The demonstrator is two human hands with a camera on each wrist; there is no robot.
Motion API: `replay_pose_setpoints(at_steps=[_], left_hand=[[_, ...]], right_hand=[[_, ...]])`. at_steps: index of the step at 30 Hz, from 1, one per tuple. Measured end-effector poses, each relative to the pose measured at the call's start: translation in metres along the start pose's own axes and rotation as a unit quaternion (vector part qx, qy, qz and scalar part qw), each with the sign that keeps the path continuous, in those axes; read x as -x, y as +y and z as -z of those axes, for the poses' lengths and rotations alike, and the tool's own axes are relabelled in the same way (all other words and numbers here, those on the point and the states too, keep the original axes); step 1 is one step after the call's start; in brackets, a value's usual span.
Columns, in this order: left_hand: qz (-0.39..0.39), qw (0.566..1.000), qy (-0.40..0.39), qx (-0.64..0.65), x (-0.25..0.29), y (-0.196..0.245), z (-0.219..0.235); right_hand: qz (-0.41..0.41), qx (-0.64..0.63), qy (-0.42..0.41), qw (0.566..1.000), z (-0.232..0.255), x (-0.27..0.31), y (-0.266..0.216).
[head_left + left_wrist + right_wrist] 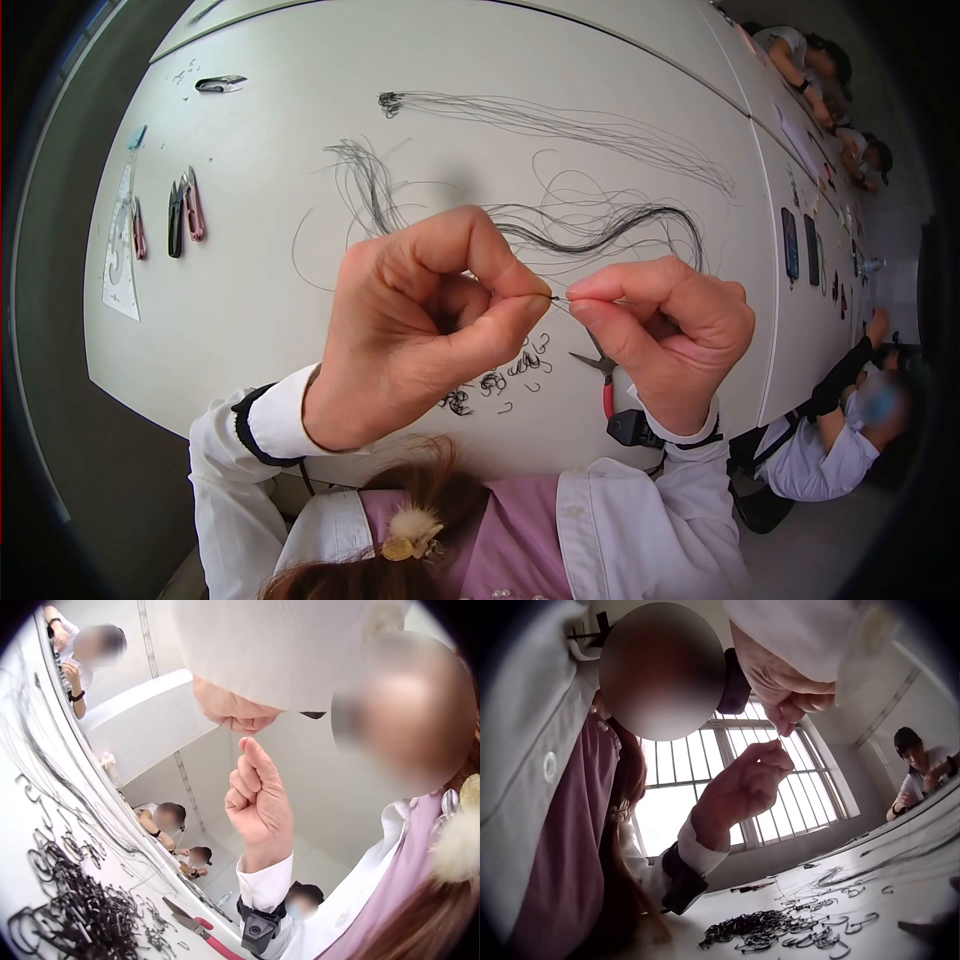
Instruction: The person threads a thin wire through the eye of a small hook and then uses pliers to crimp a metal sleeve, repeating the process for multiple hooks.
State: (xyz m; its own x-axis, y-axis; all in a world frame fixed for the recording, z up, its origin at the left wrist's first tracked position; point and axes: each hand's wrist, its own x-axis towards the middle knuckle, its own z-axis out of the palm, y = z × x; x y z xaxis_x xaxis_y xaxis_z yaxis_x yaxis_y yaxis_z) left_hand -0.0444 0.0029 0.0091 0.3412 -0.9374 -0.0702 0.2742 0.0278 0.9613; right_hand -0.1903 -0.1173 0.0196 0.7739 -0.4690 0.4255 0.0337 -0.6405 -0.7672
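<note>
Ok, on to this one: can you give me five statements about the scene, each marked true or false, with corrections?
1. The left hand pinches a small dark piece. True.
2. The right hand lies flat with fingers spread. False: its thumb and finger pinch together.
3. In the head view, the red-handled pliers lie left of the hooks. False: they lie to the right.
4. Black snips lie beside pink snips. True.
5. Dark strands lie on the table beyond the hooks. True.
</note>
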Motion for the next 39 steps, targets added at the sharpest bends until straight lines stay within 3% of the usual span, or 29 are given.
replay_pose_setpoints(at_steps=[7,9,13,15,19,22,25,27,28,30,37,39], left_hand=[[0.008,1.000,0.001,0.003,0.000,0.000,0.000],[-0.009,1.000,-0.009,-0.008,0.000,-0.001,0.001],[-0.022,1.000,-0.005,0.002,0.000,-0.003,0.000],[0.005,1.000,-0.009,0.007,0.001,0.001,0.000],[0.011,1.000,-0.011,0.006,0.002,0.001,-0.001],[-0.012,0.999,0.020,0.025,0.001,0.000,-0.003],[-0.011,0.998,0.047,0.030,0.001,0.003,-0.003],[-0.003,0.999,0.046,0.024,0.001,0.005,-0.002],[-0.003,0.999,0.047,0.024,0.001,0.003,-0.001],[-0.040,0.997,0.058,0.012,0.001,-0.002,-0.001],[-0.057,0.996,0.054,-0.038,0.005,0.003,-0.003],[-0.099,0.986,0.048,-0.125,0.006,0.002,-0.002]], right_hand=[[-0.018,0.019,-0.015,1.000,0.002,0.002,-0.005],[-0.002,0.042,0.019,0.999,0.000,0.004,-0.007],[0.029,0.042,0.009,0.999,0.000,0.003,-0.006],[-0.011,0.045,0.006,0.999,-0.001,0.003,-0.006],[-0.005,0.025,-0.016,1.000,0.001,0.003,0.001],[-0.067,-0.048,-0.017,0.996,0.002,0.002,-0.002],[-0.070,-0.078,0.022,0.994,-0.002,0.004,0.000],[0.109,0.032,0.075,0.991,-0.009,0.007,0.006],[0.109,0.031,0.074,0.991,-0.011,0.007,0.008],[0.284,0.189,0.099,0.935,-0.013,0.004,0.010],[0.243,0.241,0.021,0.939,-0.007,0.009,0.006],[0.254,0.252,0.036,0.933,-0.003,0.011,0.001]])
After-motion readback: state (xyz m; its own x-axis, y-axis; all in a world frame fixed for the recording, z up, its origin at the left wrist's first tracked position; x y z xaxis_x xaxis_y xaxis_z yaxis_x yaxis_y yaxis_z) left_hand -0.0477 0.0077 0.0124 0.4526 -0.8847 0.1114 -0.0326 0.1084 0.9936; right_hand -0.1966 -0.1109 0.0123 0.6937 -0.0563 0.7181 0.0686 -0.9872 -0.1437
